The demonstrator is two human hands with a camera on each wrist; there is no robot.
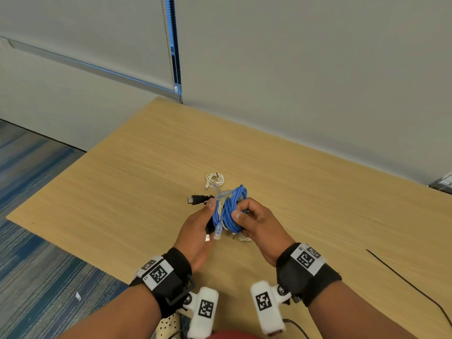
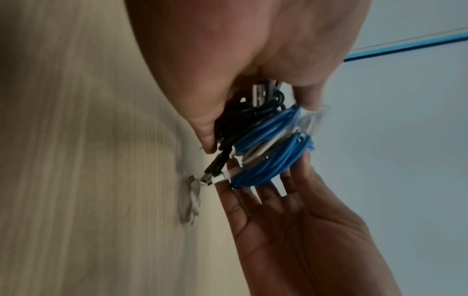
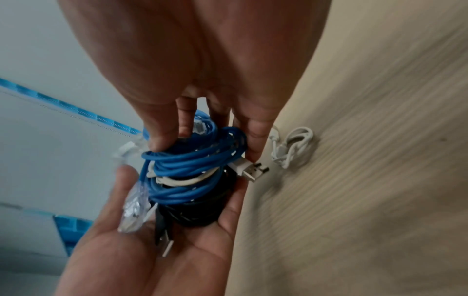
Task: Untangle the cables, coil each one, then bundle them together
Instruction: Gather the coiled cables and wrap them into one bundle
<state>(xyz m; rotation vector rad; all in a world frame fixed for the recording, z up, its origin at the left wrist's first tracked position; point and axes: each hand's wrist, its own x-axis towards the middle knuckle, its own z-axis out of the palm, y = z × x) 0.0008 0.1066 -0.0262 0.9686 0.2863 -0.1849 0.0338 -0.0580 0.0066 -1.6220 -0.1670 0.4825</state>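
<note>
While a small white cable (image 1: 214, 179) lay coiled on the table (image 1: 122, 182) at frame centre, the blue-and-black cable bundle (image 1: 230, 212) was gripped just below it by left hand (image 1: 198, 231) and right hand (image 1: 256, 226), fingers curled around it.

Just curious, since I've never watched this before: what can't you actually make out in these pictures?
- Black cable: in the head view, the left hand covers its coil.
- Small white cable: blurred in the left wrist view.
- Right hand: hides the blue cable coil's far side in the head view.
</note>
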